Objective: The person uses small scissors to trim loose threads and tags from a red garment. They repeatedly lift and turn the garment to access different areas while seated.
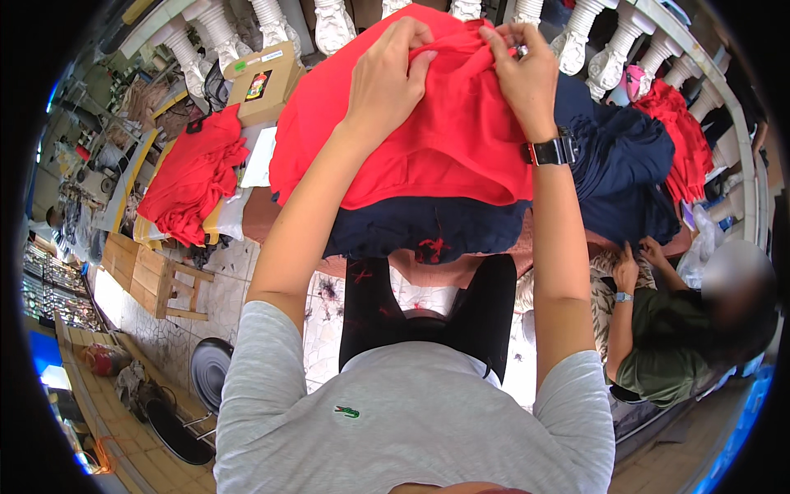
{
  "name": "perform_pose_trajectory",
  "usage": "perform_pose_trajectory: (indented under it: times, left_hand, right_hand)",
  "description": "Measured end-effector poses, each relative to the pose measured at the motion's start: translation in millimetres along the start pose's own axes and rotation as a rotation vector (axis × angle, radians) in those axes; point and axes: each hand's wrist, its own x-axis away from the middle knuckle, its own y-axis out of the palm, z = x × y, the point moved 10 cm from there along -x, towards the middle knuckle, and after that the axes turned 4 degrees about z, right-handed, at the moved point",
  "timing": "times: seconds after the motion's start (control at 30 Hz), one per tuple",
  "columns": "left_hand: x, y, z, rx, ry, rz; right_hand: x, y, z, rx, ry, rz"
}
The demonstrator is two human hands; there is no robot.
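Observation:
A red garment [428, 160] lies spread in front of me on a pile of dark navy garments [477, 222]. My left hand [391, 82] pinches a fold of the red cloth between thumb and fingers near its far part. Across from it, my right hand [531, 78] grips the cloth's gathered edge, fingers curled in. Something small and shiny shows at the right hand's fingers, too little of it visible to name. The cloth between the hands is bunched and raised in folds. A black watch [553, 151] is on my right wrist.
More navy garments [621, 156] and a red one [679, 132] lie to the right. A co-worker [683, 337] sits there, handling navy cloth. To the left are a red garment pile [197, 177], a cardboard box [267, 82] and a wooden stool [156, 276]. White balusters [333, 29] stand behind.

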Motion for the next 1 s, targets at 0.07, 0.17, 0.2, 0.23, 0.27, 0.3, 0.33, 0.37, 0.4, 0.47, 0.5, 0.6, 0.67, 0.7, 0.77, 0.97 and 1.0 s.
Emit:
perform_pose_trajectory:
  times: [0.07,0.17,0.2,0.23,0.27,0.3,0.33,0.37,0.4,0.47,0.5,0.6,0.67,0.7,0.77,0.97,1.0]
  left_hand:
    - [12,5,-20,-0.121,-0.01,-0.082]
    - [22,-10,-3,-0.219,0.139,0.013]
    - [19,-22,25,-0.26,0.21,0.089]
    - [22,-32,48,-0.31,0.277,0.16]
    - [28,-27,58,-0.101,0.276,0.11]
    - [31,-14,62,-0.023,0.293,0.003]
    - [34,0,65,0.057,0.308,-0.104]
    - [40,12,67,0.138,0.321,-0.211]
    - [37,19,41,0.104,0.201,-0.257]
    - [39,31,-14,0.222,0.014,-0.28]
    - [37,35,-30,0.283,-0.075,-0.293]
    - [42,38,-46,0.419,-0.187,-0.314]
    - [42,31,-37,0.391,-0.143,-0.281]
    - [40,24,-20,0.301,-0.063,-0.269]
    - [43,12,11,0.111,0.071,-0.243]
    - [57,19,22,-0.155,0.16,-0.244]
    - [56,15,12,0.017,0.044,-0.232]
  right_hand:
    - [13,-15,3,-0.003,-0.027,0.127]
    - [45,-40,-14,-0.131,0.19,0.107]
    - [57,-35,-23,-0.163,0.191,-0.01]
    - [68,-23,-31,-0.204,0.199,-0.132]
    - [76,-13,-23,-0.236,0.257,-0.151]
    - [79,-8,-18,-0.249,0.25,-0.13]
    - [82,-4,-12,-0.261,0.241,-0.109]
    - [85,-2,-8,-0.273,0.233,-0.089]
    - [86,0,-8,-0.259,0.236,-0.09]
    - [91,3,-3,-0.255,0.271,-0.101]
    - [93,3,-1,-0.251,0.289,-0.1]
    - [96,6,1,-0.287,0.226,-0.097]
    - [98,4,5,-0.361,0.29,-0.126]
    - [98,4,7,-0.396,0.321,-0.135]
    - [98,4,4,-0.38,0.281,-0.125]
    - [99,4,2,-0.355,0.281,-0.135]
    - [100,4,5,-0.345,0.288,-0.139]
